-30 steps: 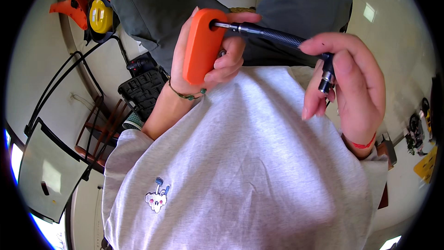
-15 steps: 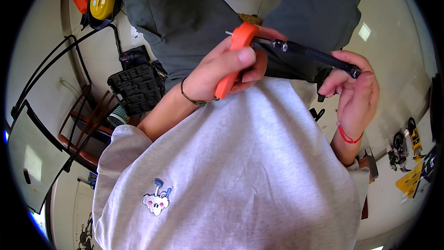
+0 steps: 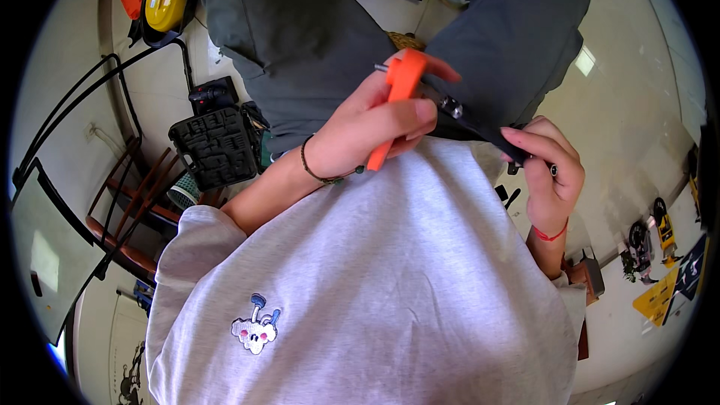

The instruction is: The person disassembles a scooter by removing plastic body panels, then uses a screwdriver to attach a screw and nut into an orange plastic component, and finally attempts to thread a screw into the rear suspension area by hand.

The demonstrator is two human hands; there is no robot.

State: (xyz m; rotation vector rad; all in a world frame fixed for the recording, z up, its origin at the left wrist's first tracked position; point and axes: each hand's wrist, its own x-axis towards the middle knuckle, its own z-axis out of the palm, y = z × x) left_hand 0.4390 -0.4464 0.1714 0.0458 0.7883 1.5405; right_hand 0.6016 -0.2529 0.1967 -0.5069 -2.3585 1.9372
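My left hand (image 3: 367, 124) is closed around a flat orange piece (image 3: 406, 79), thumb on its near face. A short metal pin (image 3: 380, 67) sticks out of that piece's left side. On the other side a black-handled screwdriver (image 3: 480, 129) with a silver collar slants down to the right, its front end close to the orange piece. Fingers hide where the two meet. My right hand (image 3: 553, 176) pinches the rear end of the handle between thumb and fingers. Both hands are above my lap, in front of my grey shirt.
To the left on the floor are a black moulded tool case (image 3: 217, 148), a black power drill (image 3: 212, 95) and a wooden chair (image 3: 139, 206). A yellow and black object (image 3: 165, 1) stands at upper left. Yellow items (image 3: 654, 296) lie at far right.
My right hand has moved down and left with the screwdriver's rear end, so the handle slants more steeply. My left hand and the orange piece have shifted slightly right and down.
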